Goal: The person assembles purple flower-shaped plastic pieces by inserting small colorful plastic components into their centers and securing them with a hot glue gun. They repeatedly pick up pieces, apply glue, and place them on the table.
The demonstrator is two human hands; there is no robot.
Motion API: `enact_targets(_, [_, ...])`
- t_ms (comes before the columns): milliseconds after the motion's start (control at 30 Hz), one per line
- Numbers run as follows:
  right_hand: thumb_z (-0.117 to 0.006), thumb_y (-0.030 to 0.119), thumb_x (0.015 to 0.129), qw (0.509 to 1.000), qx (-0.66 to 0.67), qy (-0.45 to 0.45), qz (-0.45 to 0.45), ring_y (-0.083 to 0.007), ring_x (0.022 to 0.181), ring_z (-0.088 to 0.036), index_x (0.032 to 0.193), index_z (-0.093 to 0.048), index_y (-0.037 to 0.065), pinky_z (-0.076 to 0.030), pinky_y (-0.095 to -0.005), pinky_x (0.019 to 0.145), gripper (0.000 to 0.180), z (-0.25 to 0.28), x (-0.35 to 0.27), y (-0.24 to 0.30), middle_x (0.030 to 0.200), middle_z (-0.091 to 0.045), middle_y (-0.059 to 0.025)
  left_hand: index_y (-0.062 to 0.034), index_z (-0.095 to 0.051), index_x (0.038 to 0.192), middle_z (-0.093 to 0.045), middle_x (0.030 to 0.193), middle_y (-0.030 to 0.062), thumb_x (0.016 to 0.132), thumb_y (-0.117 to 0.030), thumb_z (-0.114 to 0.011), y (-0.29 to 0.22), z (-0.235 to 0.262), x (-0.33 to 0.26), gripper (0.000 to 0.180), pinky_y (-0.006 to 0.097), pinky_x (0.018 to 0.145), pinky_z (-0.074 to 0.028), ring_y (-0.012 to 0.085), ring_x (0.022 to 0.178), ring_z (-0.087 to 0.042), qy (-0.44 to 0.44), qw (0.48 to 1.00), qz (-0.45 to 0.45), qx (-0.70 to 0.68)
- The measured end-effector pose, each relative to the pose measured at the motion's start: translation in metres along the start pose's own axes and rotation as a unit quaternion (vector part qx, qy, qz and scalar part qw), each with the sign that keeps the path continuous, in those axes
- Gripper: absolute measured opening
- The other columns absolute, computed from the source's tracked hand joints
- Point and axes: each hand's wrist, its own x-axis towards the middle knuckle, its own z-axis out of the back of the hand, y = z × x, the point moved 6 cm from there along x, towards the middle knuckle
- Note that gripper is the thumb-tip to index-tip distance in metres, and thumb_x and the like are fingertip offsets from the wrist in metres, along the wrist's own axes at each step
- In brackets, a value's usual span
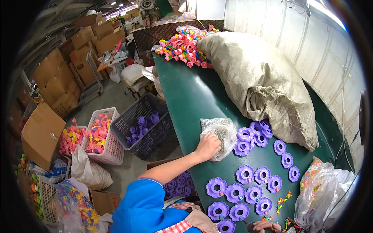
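Note:
My left hand [209,147] reaches into the mouth of a clear plastic bag [227,130] on the green table. Its fingers are curled down on small grey metal pieces [221,136] that look like screws; what they pinch is hidden. At the lower edge my right hand [266,225], partly cut off, is closed round a dark tool with a thin tip [249,225]. That tip lies beside scalloped purple rings [239,211], several of which are laid out in rows. Many of these carry a small coloured piece near the rim. More purple rings [243,147] are heaped beside the bag.
A large beige woven sack [264,73] covers the table's far right, beside a pile of pink toy parts [182,46]. Small coloured pieces [284,198] and a clear bag [316,198] lie right. Left on the floor stand a dark crate [155,130] and a white basket [114,145].

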Motion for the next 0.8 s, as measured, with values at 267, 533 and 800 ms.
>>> enact_targets(267, [-0.067, -0.004, 0.091, 0.999, -0.001, -0.033, -0.024, -0.0272, 0.062, -0.06, 0.132, -0.046, 0.003, -0.057, -0.0455, 0.062, 0.046, 0.013, -0.008, -0.015, 0.073, -0.062, -0.0177, -0.0052, -0.076, 0.086, -0.068, 0.087, 0.0081, 0.086, -0.018, -0.08, 0.006, 0.019, 0.004, 0.013, 0.044, 0.083, -0.052, 0.0307, 0.091, -0.065, -0.015, 0.992, 0.002, -0.129])
enact_targets(533, [-0.065, -0.001, 0.092, 0.999, -0.021, 0.002, -0.036, -0.0249, 0.062, -0.057, 0.132, -0.048, 0.003, -0.057, -0.0419, 0.059, 0.044, -0.01, 0.001, -0.013, 0.074, -0.06, -0.015, -0.0039, -0.077, 0.088, -0.07, 0.086, 0.0098, 0.087, -0.018, -0.08, 0.014, 0.018, 0.001, 0.015, 0.042, 0.077, -0.056, 0.0297, 0.086, -0.068, 0.006, 0.982, 0.031, -0.188])
enact_targets(800, [-0.067, 0.01, 0.092, 0.994, -0.091, 0.005, -0.051, -0.0219, 0.062, -0.057, 0.137, -0.044, 0.004, -0.054, -0.0385, 0.062, 0.051, 0.0, -0.001, -0.021, 0.074, -0.059, -0.0128, -0.0024, -0.076, 0.088, -0.07, 0.086, 0.0116, 0.088, -0.015, -0.08, 0.016, 0.019, 0.011, 0.013, 0.04, 0.073, -0.055, 0.0305, 0.08, -0.069, 0.017, 0.979, 0.034, -0.203])
